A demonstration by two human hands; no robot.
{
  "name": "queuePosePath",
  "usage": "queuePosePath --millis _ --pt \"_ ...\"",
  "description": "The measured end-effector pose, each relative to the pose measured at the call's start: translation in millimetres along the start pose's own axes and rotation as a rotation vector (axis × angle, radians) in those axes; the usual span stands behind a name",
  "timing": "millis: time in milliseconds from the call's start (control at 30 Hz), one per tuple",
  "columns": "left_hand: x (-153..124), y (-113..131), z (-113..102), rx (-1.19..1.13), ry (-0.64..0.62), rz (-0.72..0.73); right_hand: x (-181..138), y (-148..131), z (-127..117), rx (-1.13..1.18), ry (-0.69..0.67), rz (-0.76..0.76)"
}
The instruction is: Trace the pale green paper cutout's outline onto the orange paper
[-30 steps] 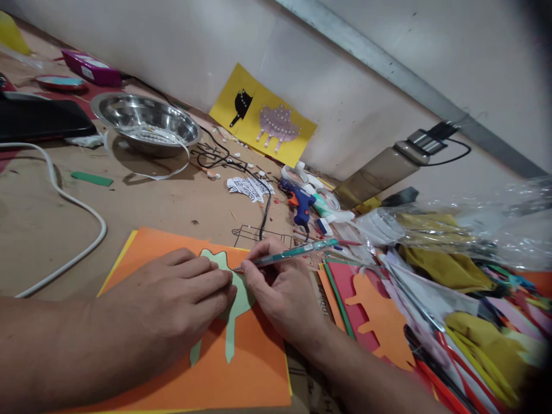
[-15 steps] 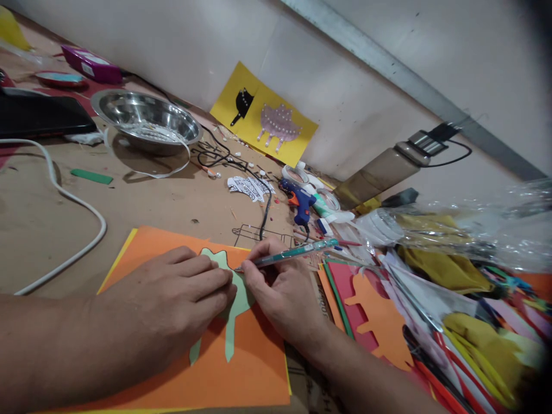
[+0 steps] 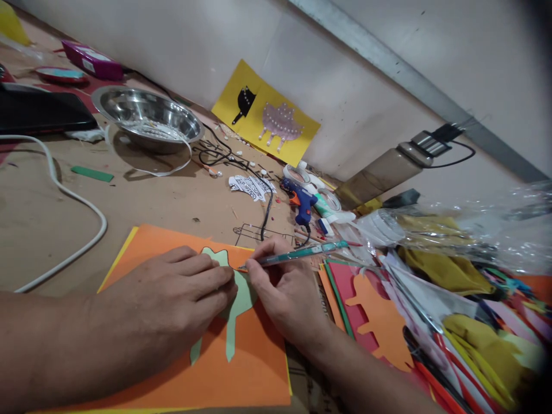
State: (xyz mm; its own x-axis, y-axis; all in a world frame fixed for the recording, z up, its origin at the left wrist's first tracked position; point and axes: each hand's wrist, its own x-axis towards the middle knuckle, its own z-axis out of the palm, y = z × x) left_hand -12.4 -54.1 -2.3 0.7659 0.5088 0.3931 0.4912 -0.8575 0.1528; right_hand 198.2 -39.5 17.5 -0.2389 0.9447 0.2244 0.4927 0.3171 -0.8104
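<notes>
My left hand (image 3: 172, 299) lies flat, fingers stretched, pressing a pale green paper cut-out (image 3: 233, 322) onto an orange sheet (image 3: 233, 379) at the table's near edge. My right hand (image 3: 284, 293) is closed round a teal pen (image 3: 297, 253), whose tip touches the cut-out's upper right edge, just beyond my left fingertips. Most of the green shape is hidden under my left hand. A yellow sheet edge shows under the orange one.
A steel bowl (image 3: 146, 112) and a white cable (image 3: 64, 198) lie at the left. A blue glue gun (image 3: 302, 202), tape rolls and a brown bottle (image 3: 379, 169) are behind. Coloured paper and plastic bags (image 3: 452, 270) crowd the right, with an orange cut-out (image 3: 379, 328) on red paper.
The view has shifted slightly; my right hand and the pen have edged a little to the right along the green shape. My left hand has stayed put.
</notes>
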Motion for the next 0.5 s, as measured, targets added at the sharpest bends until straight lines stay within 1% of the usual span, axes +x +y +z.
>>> queuePosePath --millis 100,200,300,500 --pt "-0.2 0.3 0.1 0.041 0.043 0.006 0.6 -0.2 -1.3 -0.002 -0.037 0.037" --pt "-0.1 0.0 0.7 0.075 0.057 0.024 1.1 0.1 -1.6 0.000 -0.050 0.060" --pt "0.0 -1.0 1.1 0.089 0.062 0.048 1.2 0.0 -1.0 0.005 -0.051 0.062" --pt "-0.8 -0.7 0.5 0.072 0.040 0.033 0.8 -1.4 -1.1 -0.002 -0.051 0.050"
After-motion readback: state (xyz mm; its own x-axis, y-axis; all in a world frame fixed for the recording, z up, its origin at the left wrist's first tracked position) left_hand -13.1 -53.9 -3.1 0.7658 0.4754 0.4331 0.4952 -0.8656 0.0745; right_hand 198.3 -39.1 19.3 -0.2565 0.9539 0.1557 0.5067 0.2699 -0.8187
